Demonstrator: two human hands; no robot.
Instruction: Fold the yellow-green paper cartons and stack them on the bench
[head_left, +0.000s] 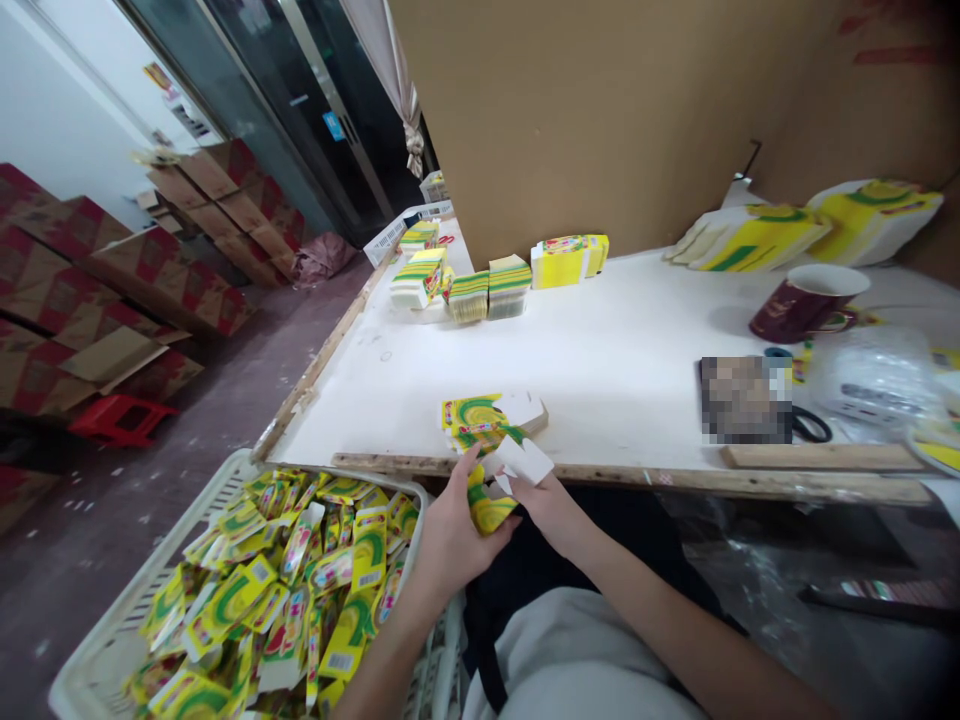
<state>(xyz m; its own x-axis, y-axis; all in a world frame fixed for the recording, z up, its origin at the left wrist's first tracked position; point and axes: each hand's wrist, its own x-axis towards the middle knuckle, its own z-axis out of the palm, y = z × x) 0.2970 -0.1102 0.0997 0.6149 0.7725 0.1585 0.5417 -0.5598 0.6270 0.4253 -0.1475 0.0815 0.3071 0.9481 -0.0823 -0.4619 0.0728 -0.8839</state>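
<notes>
Just over the table's front edge, my left hand (456,525) is closed around a small yellow-and-green carton (489,508). Its white end flaps (525,460) stand open on top. My right hand (551,510) grips the same carton at its flap end, with the fingertips partly hidden behind the flaps. Right behind my hands, a small stack of flat cartons (480,415) lies on the white table (600,360), printed faces and white flaps showing. To the left and lower, a white plastic basket (244,465) is heaped with folded cartons (367,550).
Bundles of flat cartons (510,285) line the back of the table beside a cardboard partition (570,120). At the right are a dark mug (802,305), a plastic-wrapped item (874,375) and a wooden strip (821,458). Cardboard boxes (157,270) and a red stool (124,420) stand leftward.
</notes>
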